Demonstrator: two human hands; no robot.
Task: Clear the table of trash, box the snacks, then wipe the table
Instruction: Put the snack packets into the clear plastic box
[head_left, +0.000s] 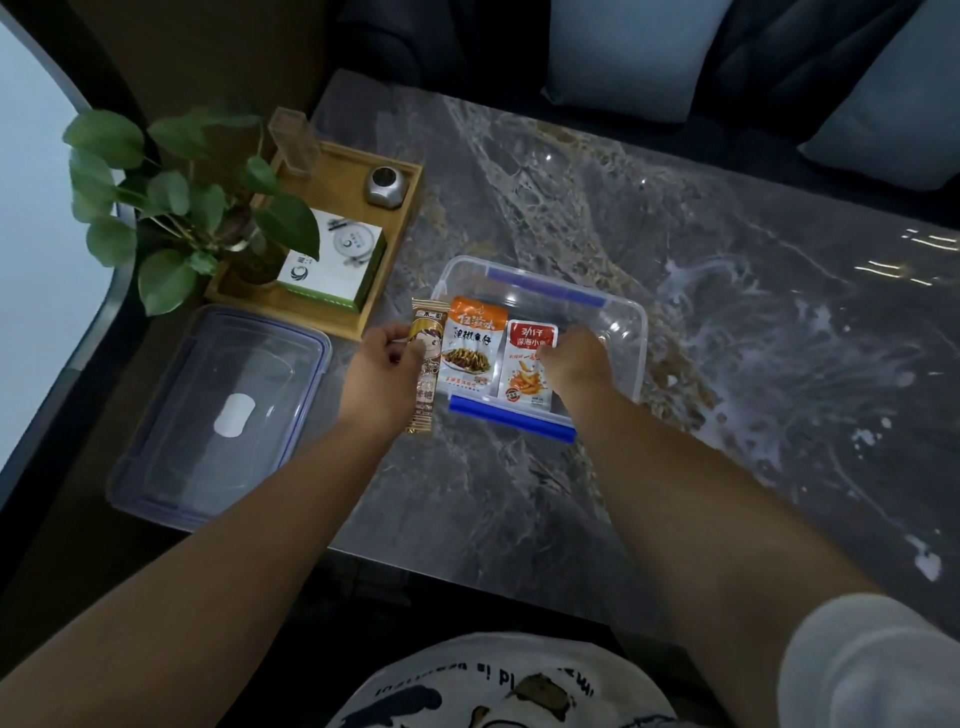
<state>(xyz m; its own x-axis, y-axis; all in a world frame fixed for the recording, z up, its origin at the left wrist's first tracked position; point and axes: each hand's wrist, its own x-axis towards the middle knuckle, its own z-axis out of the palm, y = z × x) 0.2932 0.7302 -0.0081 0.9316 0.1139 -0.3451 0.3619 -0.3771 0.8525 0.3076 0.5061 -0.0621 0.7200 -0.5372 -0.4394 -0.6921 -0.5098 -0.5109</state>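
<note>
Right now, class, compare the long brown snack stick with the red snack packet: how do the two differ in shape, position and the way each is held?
The brown snack stick is long and narrow; the red snack packet is a broad rectangle. The stick sits outside the clear box, at its left edge; the packet lies inside. The left hand grips the stick; the right hand pinches the packet's right edge. Both are sealed, printed snacks.

We see two bare forearms reaching up from the bottom corners of the frame, ending in the left hand (382, 371) and the right hand (574, 361). A short white sleeve (862, 670) covers our right upper arm at lower right. At bottom centre our white T-shirt (498, 686) carries dark printed lettering and a cartoon graphic.
</note>
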